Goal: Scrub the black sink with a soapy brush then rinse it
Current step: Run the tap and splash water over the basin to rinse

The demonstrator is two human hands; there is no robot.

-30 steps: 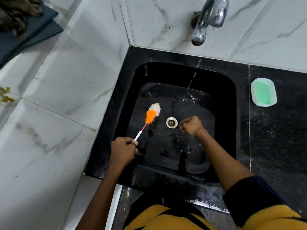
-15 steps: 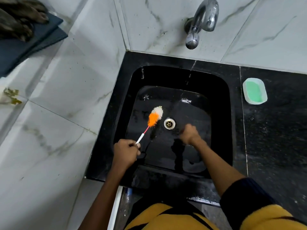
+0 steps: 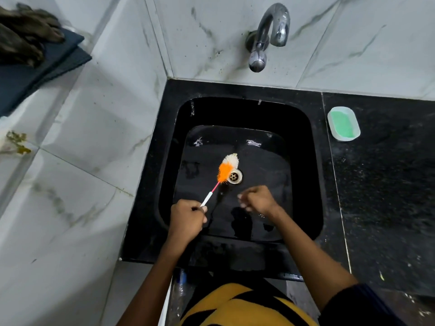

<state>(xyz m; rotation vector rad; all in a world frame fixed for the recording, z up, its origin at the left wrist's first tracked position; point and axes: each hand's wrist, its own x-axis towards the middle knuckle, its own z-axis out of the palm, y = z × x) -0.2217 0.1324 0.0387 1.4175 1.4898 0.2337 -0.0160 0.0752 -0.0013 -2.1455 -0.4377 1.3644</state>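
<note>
Left grip (image 3: 187, 220) is my nearest point of reference: its fingers are wrapped round the white end of the brush (image 3: 227, 169) handle, at the near-left edge of the sink (image 3: 303, 175). Right grip (image 3: 257, 201) hangs just beside it over the basin floor, fingers curled in on themselves; I see nothing in it, though the fingertips are blurred.

From the left grip the thin handle runs up and away to the orange-and-white bristle head, which lies on the sink floor touching the left rim of the drain (image 3: 235, 177). I judge the scrubbing step to be in hand, working the middle of the basin around the drain.

How much is done is hard to say. The floor gleams wet, with highlights near the back wall, but I cannot make out any foam, so I can't tell which parts have been scrubbed.

Farther off, a soap dish (image 3: 343, 123) with green soap sits on the black table (image 3: 386, 184) to the right. At the back, the tap (image 3: 268, 36) hangs over the sink with no water running, so I judge the rinse is still to come.
</note>
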